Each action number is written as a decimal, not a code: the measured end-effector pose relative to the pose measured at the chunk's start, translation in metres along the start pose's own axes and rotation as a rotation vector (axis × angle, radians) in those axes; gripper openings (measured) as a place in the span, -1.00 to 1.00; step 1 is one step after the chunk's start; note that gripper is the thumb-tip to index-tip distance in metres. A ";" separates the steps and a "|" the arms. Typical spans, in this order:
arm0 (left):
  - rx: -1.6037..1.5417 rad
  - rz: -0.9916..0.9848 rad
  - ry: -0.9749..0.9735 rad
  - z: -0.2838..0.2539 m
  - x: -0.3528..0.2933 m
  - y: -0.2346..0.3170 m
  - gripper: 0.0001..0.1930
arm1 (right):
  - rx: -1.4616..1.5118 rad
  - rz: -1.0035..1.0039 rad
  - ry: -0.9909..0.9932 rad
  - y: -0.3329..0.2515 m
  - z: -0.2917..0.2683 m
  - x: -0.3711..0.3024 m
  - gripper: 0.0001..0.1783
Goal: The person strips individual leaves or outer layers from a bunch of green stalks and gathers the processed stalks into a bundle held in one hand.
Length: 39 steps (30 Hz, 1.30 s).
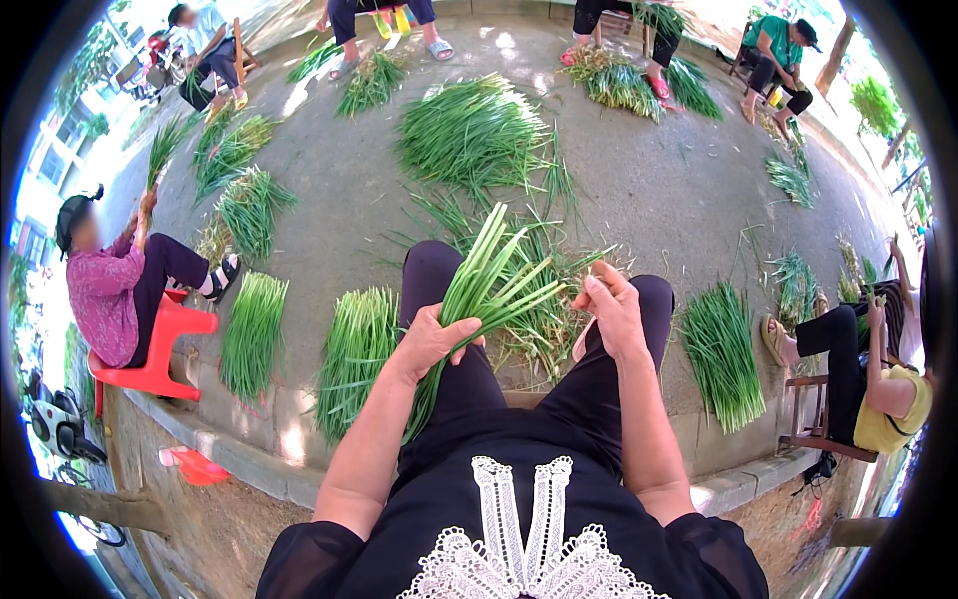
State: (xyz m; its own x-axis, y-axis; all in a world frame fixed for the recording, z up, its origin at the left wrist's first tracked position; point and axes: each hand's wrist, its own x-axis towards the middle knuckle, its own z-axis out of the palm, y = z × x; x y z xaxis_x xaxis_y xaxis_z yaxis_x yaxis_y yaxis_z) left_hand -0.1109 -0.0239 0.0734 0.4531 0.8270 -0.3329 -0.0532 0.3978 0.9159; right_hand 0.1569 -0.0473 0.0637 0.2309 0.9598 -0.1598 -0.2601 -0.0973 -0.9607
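Observation:
My left hand (pixel 435 342) is closed around a bunch of garlic chives (pixel 491 275), held over my lap. Their pale stem ends fan out up and to the right, while the green leaves hang down past my wrist. Just right of the stem ends, my right hand (pixel 611 304) is raised with thumb and forefinger pinched together. A thin wisp shows by those fingertips, too small to make out clearly. On the ground between and beyond my knees lie loose chives (pixel 534 265) and pale, straw-like trimmings (pixel 534 354).
A large chive heap (pixel 469 135) lies ahead. Neat chive bundles flank me, at left (pixel 357 349) and right (pixel 723 354). Several people sit around the paved ground, one on a red plastic stool (pixel 155 344) at left, another on a wooden chair (pixel 828 429) at right.

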 end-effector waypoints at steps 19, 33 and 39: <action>-0.007 0.002 -0.012 0.001 -0.001 0.001 -0.74 | -0.045 0.058 -0.088 0.013 0.019 -0.006 -0.79; -0.025 0.004 -0.011 0.000 0.000 0.000 -0.75 | 0.110 0.163 0.071 0.018 0.010 -0.007 -0.71; -0.024 0.011 -0.003 -0.001 -0.001 -0.001 -0.74 | 0.055 0.131 0.010 0.023 0.017 -0.010 -0.82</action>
State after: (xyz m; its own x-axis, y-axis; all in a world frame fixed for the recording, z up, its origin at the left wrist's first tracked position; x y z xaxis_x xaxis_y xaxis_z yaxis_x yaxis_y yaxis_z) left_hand -0.1117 -0.0247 0.0728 0.4550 0.8302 -0.3220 -0.0797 0.3981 0.9139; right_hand 0.1329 -0.0545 0.0471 0.2006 0.9373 -0.2851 -0.3398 -0.2064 -0.9176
